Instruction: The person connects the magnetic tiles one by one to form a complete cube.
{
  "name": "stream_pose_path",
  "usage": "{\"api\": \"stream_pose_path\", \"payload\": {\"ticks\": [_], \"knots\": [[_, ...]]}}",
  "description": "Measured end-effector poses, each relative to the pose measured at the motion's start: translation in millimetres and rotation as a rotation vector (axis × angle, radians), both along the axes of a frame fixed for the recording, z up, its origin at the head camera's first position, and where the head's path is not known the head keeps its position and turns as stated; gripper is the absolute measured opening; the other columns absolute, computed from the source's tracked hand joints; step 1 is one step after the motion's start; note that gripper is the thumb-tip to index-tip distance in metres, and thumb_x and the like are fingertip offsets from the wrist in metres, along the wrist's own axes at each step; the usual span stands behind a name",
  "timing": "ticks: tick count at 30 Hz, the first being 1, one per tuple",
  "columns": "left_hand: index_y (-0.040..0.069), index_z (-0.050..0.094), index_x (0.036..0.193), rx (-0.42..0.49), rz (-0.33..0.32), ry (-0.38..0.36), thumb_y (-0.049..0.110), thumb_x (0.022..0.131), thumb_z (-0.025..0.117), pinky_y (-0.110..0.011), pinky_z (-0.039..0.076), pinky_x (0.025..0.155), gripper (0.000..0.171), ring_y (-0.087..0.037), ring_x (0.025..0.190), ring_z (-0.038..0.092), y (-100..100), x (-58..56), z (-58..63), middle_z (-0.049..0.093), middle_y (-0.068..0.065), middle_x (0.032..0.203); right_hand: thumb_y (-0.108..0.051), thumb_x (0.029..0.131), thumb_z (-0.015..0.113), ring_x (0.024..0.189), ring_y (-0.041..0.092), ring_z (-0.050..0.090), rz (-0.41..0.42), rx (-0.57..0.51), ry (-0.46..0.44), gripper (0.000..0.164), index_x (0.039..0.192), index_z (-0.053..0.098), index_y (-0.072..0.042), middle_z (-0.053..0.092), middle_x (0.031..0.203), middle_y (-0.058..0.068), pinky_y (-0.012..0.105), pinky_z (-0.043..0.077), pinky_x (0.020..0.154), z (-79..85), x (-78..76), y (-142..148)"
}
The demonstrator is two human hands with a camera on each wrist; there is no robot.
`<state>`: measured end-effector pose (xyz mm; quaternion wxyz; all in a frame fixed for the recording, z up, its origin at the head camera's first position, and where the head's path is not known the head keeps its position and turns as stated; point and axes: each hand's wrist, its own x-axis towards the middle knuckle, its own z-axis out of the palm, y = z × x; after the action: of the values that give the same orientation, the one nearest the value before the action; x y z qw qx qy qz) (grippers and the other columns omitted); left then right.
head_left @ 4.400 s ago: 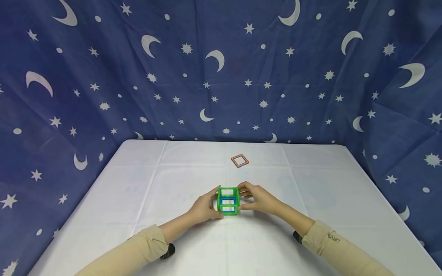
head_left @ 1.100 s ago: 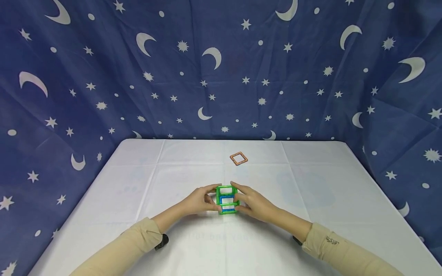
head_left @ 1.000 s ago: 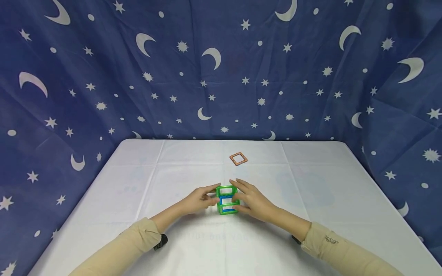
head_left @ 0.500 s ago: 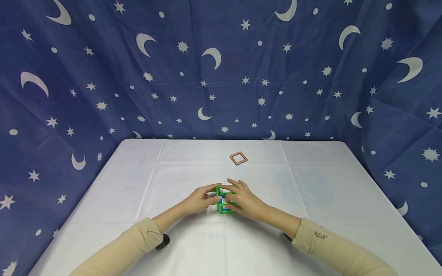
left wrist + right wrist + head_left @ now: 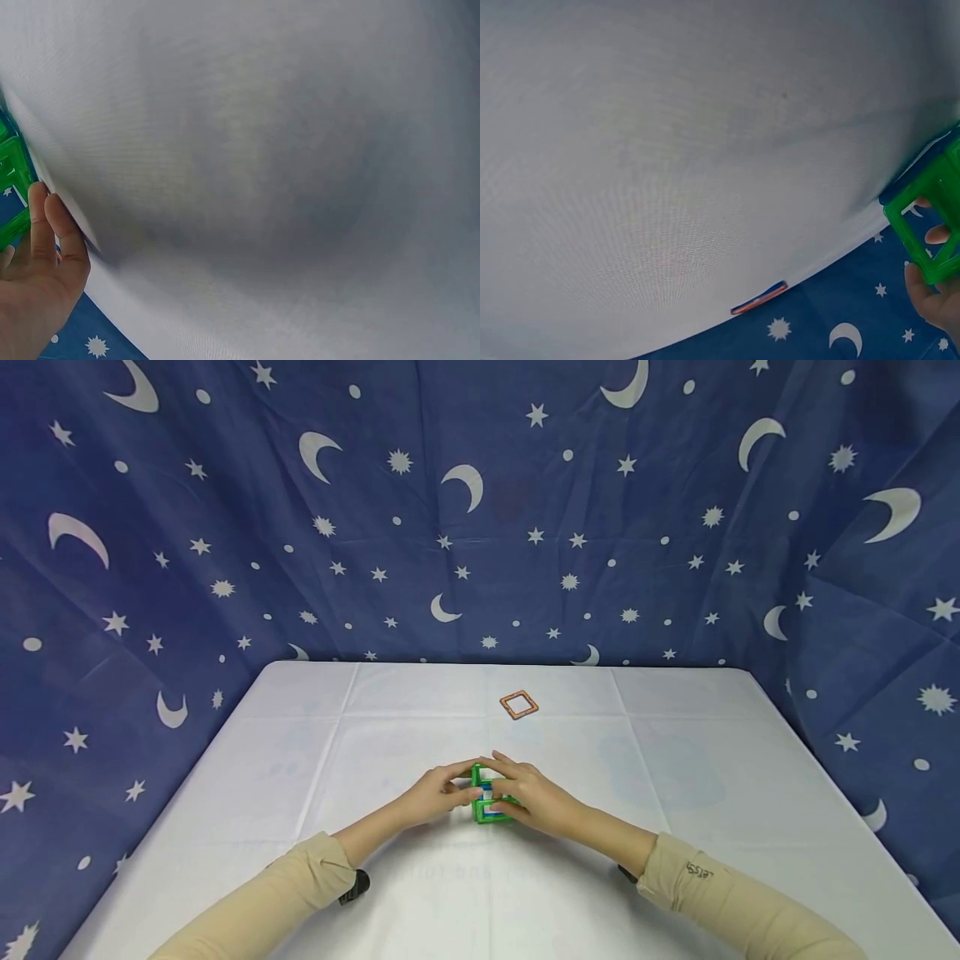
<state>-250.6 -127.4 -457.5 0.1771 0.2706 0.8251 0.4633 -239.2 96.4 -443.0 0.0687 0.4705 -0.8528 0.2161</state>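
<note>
A small open-topped box of see-through magnetic tiles (image 5: 476, 812), with green frame walls and a blue square at its bottom, stands on the white cloth. My left hand (image 5: 427, 797) holds its left wall, index finger at the far corner and thumb lower down on the near side. Reaching across the top and right side, my right hand (image 5: 536, 793) grips the box and hides much of it. In the left wrist view, two fingertips (image 5: 39, 196) lie against the green wall. Through the green frame (image 5: 930, 184) in the right wrist view, fingers show behind.
Farther back on the table (image 5: 360, 852) lies a single orange square magnetic tile (image 5: 527, 712), turned like a diamond. A blue curtain (image 5: 517, 493) with moons and stars hangs behind the table and along both sides.
My right hand has shifted left from the box's right side to over its top. The left thumb has moved from the near left corner farther up the wall. The orange tile stays put.
</note>
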Motion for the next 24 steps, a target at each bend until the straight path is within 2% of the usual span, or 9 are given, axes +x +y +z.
{"api": "stream_pose_path", "payload": {"ticks": [6, 8, 11, 14, 16, 19, 21, 24], "knots": [[0.005, 0.034, 0.145, 0.004, -0.006, 0.017, 0.029, 0.097, 0.052, -0.044, 0.054, 0.085, 0.057, -0.032, 0.096, 0.068, 1.4, -0.5, -0.5, 0.048, -0.030, 0.134, -0.013, 0.083, 0.071, 0.130, 0.043, 0.042, -0.012, -0.030, 0.000, 0.011, 0.085, 0.061, -0.010, 0.049, 0.140, 0.018, 0.052, 0.046, 0.095, -2.0, -0.8, 1.9], [0.004, 0.030, 0.146, 0.000, -0.013, 0.003, 0.029, 0.098, 0.052, -0.044, 0.053, 0.086, 0.059, -0.031, 0.097, 0.067, 0.6, -0.7, -0.7, 0.046, -0.031, 0.136, -0.014, 0.083, 0.071, 0.129, 0.043, 0.042, -0.025, -0.038, -0.001, 0.012, 0.084, 0.060, -0.011, 0.050, 0.139, 0.018, 0.053, 0.046, 0.096, -3.2, -0.9, 2.0], [0.002, 0.022, 0.149, -0.013, -0.027, -0.025, 0.029, 0.094, 0.059, -0.042, 0.054, 0.085, 0.072, -0.029, 0.098, 0.067, -1.4, 0.9, -0.1, 0.040, -0.031, 0.141, -0.018, 0.083, 0.072, 0.130, 0.042, 0.042, -0.050, -0.044, -0.019, 0.014, 0.082, 0.059, -0.013, 0.051, 0.137, 0.019, 0.054, 0.044, 0.097, -4.3, 0.4, 2.1], [0.003, 0.019, 0.149, -0.030, -0.014, -0.028, 0.027, 0.083, 0.072, -0.038, 0.054, 0.084, 0.088, -0.026, 0.099, 0.065, -0.7, 4.3, 0.5, 0.036, -0.027, 0.145, -0.021, 0.082, 0.072, 0.132, 0.041, 0.041, -0.073, -0.034, -0.029, 0.016, 0.083, 0.058, -0.014, 0.052, 0.136, 0.018, 0.054, 0.042, 0.099, -4.4, 2.9, 2.6], [0.003, 0.022, 0.149, -0.047, 0.015, 0.000, 0.023, 0.076, 0.079, -0.034, 0.054, 0.080, 0.094, -0.023, 0.098, 0.063, 2.1, 7.0, 0.3, 0.039, -0.024, 0.144, -0.024, 0.082, 0.073, 0.133, 0.039, 0.040, -0.087, -0.029, -0.035, 0.019, 0.089, 0.059, -0.012, 0.051, 0.137, 0.017, 0.055, 0.041, 0.100, -2.6, 4.6, 4.1], [0.001, 0.029, 0.145, -0.080, 0.078, 0.044, 0.019, 0.072, 0.083, -0.026, 0.051, 0.073, 0.093, -0.019, 0.091, 0.060, 7.1, 10.8, -1.7, 0.048, -0.019, 0.136, -0.029, 0.081, 0.073, 0.135, 0.037, 0.038, -0.111, -0.038, -0.076, 0.032, 0.105, 0.060, -0.010, 0.048, 0.140, 0.014, 0.056, 0.037, 0.103, 2.8, 4.8, 8.6], [0.000, 0.034, 0.142, -0.090, 0.113, 0.069, 0.018, 0.071, 0.083, -0.021, 0.046, 0.067, 0.087, -0.016, 0.084, 0.055, 9.1, 12.9, -4.5, 0.053, -0.018, 0.130, -0.031, 0.080, 0.074, 0.135, 0.035, 0.037, -0.142, -0.049, -0.139, 0.048, 0.119, 0.057, -0.009, 0.046, 0.142, 0.013, 0.055, 0.036, 0.105, 6.7, 2.4, 14.0], [-0.002, 0.041, 0.137, -0.088, 0.152, 0.098, 0.015, 0.072, 0.082, -0.018, 0.040, 0.062, 0.079, -0.014, 0.077, 0.050, 10.9, 14.6, -8.7, 0.058, -0.016, 0.124, -0.030, 0.077, 0.077, 0.133, 0.033, 0.040, -0.182, -0.043, -0.297, 0.071, 0.136, 0.044, -0.007, 0.043, 0.145, 0.012, 0.052, 0.036, 0.106, 8.1, -4.8, 23.3]]}}
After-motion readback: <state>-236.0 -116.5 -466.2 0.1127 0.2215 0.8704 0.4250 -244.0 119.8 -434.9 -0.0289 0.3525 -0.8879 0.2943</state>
